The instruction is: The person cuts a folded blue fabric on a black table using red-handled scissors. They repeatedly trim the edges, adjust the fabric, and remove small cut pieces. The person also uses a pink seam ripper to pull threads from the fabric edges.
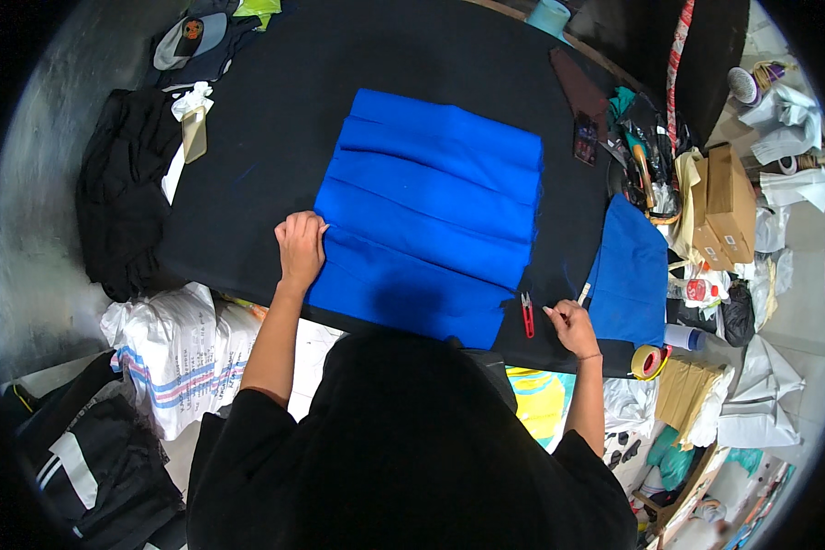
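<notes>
A large piece of bright blue cloth (431, 192) lies on the black-covered table, with several creases or folds running across it. My left hand (301, 249) is closed at its left edge, the thumb and fingertips pinching the cloth there. To the right of the cloth, my right hand (573, 328) rests with its fingers drawn together; what they hold, if anything, is too small to make out. A short white stick (584, 293) lies just beyond that hand. Red thread snips (528, 316) lie between the right hand and the blue cloth.
Another blue piece of cloth (631, 275) hangs over the table's right edge, with a tape roll (648, 361) near it. Black clothing (128, 197) and a phone-like object (194, 135) are at the left. Cardboard boxes (730, 206) stand at the right.
</notes>
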